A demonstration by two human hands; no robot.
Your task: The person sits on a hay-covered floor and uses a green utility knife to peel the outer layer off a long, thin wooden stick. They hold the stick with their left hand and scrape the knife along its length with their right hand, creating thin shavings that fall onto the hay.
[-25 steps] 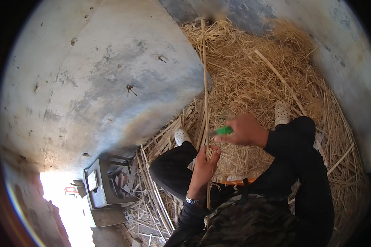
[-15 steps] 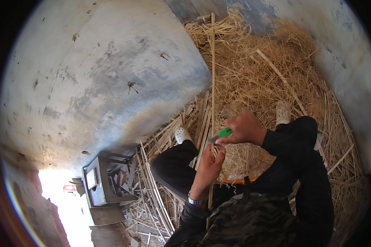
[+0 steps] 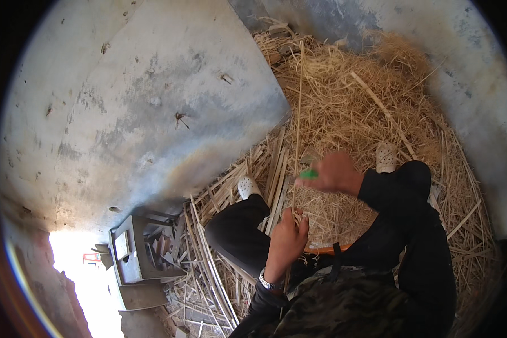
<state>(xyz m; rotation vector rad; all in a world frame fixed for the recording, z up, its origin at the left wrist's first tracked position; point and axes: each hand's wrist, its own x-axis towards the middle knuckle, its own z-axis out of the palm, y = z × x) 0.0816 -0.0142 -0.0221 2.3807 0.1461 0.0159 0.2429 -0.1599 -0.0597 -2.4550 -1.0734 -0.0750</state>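
A long, thin bamboo strip [image 3: 298, 112] runs from my lap far out over the shavings. My left hand [image 3: 287, 239] is closed around its near part, with a watch on the wrist. Beyond it and to the right, my right hand [image 3: 339, 172] grips a green-handled knife [image 3: 308, 174]. Motion smears this hand and the knife, so the blade does not show clearly. The green handle appears close to the strip; whether they touch, I cannot tell.
Curly shavings [image 3: 343, 118] are heaped at the far side, and a loose slat [image 3: 383, 110] lies on them. Split strips [image 3: 211, 259] cover the floor at left beside a grey box-like stand [image 3: 132, 256]. Bare walls [image 3: 169, 84] rise at left and right. My legs are bent at both sides.
My right hand with the knife has moved slightly outward, away from my left hand. The left hand is a little lower. The strip's far end has shifted right and looks narrower.
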